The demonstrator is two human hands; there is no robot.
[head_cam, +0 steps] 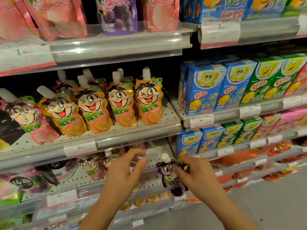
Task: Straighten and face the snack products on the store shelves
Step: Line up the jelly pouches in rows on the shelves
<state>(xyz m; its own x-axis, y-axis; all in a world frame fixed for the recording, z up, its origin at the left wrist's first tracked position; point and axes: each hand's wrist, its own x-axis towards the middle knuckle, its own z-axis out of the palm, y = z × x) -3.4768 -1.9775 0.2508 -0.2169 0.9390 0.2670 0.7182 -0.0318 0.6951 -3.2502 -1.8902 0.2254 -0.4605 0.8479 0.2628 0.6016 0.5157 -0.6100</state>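
Note:
My right hand [196, 174] pinches a purple jelly pouch [171, 178] with a cartoon face and white cap, holding it upright in front of the lower shelf [149, 185]. To its left my left hand [126, 170] reaches toward that shelf with loosely curled fingers, holding nothing that I can make out; the hand is blurred. Behind it stand more purple and pink cartoon pouches [93, 166]. On the middle shelf [132, 135] a row of orange cartoon pouches [119, 103] stands upright, and a pink pouch [29, 118] leans to the left.
Blue, green and red snack boxes [232, 87] fill the shelves on the right. Pink and purple pouches [116, 15] stand on the top shelf. White price tags [80, 147] run along the shelf rails. Grey floor [265, 205] lies at the lower right.

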